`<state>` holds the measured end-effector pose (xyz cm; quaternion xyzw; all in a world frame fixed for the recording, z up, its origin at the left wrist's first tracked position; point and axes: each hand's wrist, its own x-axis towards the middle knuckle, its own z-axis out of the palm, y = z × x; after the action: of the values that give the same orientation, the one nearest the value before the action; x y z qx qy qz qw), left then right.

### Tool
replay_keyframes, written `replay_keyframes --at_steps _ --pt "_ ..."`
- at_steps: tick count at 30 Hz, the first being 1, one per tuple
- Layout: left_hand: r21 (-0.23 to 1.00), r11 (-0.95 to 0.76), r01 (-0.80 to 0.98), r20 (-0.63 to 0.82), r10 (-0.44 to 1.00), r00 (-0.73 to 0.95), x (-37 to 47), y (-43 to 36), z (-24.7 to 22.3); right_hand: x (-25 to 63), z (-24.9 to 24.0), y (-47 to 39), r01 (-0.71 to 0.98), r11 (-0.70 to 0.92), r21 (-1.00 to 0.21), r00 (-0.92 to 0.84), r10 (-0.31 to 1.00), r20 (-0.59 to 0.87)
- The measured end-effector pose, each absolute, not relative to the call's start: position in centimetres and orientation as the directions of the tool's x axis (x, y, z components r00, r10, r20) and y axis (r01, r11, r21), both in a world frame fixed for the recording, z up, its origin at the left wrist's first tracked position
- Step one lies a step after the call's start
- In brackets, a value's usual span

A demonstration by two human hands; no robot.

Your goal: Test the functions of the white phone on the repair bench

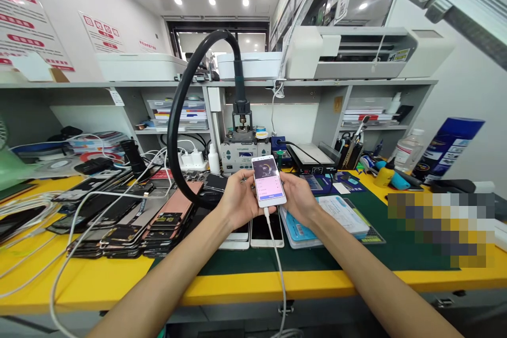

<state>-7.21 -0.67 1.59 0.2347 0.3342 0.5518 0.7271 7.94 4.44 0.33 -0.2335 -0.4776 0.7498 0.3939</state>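
Note:
Between my two hands is a white smartphone [269,182], tilted up toward me, its screen lit with a dark top and a pinkish lower part. My left hand [240,200] is wrapped round its left side, with fingers behind it. On the other side, my right hand [299,198] grips the right edge. A white charging cable [275,251] is plugged into the phone's bottom end and hangs over the front of the bench. Below the hands, another phone [267,235] with a dark screen lies on the green mat [317,262].
Stacks of phone parts [170,227] and tangled white cables [35,206] cover the left side. A black hose [174,116] arches above a hot-air station [237,156]. Right of the hands lies a blue-and-white box [340,216]. A blue can [447,150] stands at far right.

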Motion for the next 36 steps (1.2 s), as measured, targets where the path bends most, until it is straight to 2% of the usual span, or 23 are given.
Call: replay_keyframes --at_steps 23,36 --pt "0.709 0.307 -0.635 -0.173 0.949 0.265 -7.5 -0.1 0.8 7.7 -0.6 4.9 -0.368 -0.198 -0.908 -0.483 0.876 0.005" --pt "0.74 0.272 -0.615 -0.149 0.958 0.245 -7.1 -0.5 1.0 7.8 -1.0 5.0 -0.275 -0.11 -0.955 -0.456 0.89 0.029"
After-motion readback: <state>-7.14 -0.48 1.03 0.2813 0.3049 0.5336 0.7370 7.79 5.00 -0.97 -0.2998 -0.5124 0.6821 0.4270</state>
